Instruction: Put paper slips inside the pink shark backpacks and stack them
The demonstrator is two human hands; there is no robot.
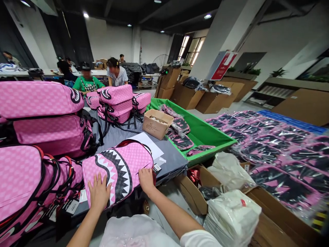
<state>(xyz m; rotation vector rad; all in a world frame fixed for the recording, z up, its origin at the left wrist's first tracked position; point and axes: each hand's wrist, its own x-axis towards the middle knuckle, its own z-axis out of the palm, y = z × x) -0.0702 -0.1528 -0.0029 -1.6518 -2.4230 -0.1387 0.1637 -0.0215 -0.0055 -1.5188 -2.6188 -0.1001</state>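
A pink checked backpack [138,154] with a black-and-white shark-teeth band lies flat in front of me at the table edge. My left hand [98,193] rests on its lower left part, palm down with the fingers spread. On the right side of the same backpack, my right hand [146,179] is closed with curled fingers at a small dark strip on the fabric; exactly what the fingertips pinch is hidden. Paper tags [156,167] stick out by the backpack's right end. A white sheet of paper [146,142] lies partly under its far side.
Stacked pink backpacks [46,127] crowd the left; more [115,103] stand ahead. A small carton [157,124] sits beside a green bin [205,132] holding bagged backpacks. Open cardboard boxes [185,190] and wrapped backpacks [285,181] cover the right floor. Co-workers [117,73] are beyond the table.
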